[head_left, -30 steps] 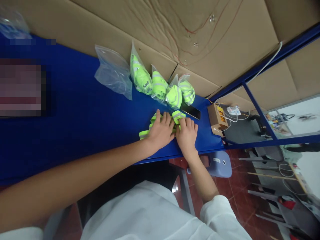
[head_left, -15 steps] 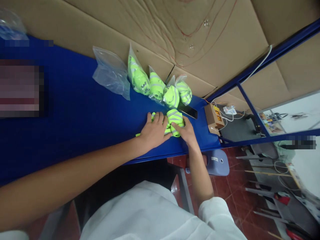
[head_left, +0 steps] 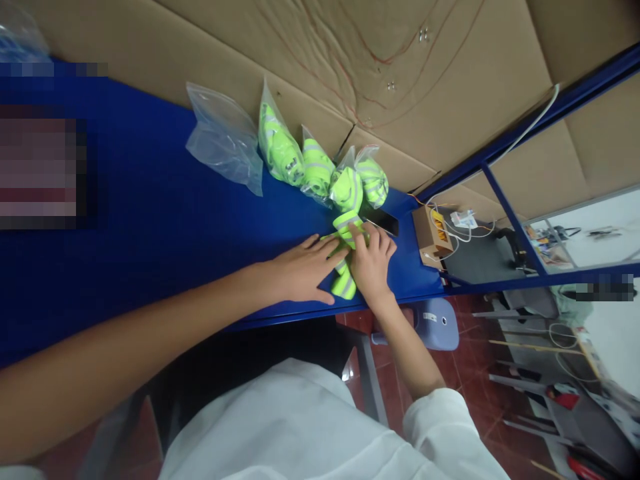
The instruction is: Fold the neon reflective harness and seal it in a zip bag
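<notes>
covering more green strap [head_left: 345,285] than before, the right hand [head_left: 372,263] rests palm-down.

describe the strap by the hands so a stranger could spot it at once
On the blue table, four bagged bundles line the cardboard wall. Closer in, at the left hand and right hand, lies a yellow-green strap with grey stripes. Unlike those bundles, it is outside any bag.

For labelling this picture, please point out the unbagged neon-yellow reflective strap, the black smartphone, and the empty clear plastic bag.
Neon-yellow reflective strap [head_left: 344,285]: head view, its lower visible fold.
Black smartphone [head_left: 387,221]: head view, its dark top face.
Clear plastic bag [head_left: 225,143]: head view, middle of its side.
</notes>
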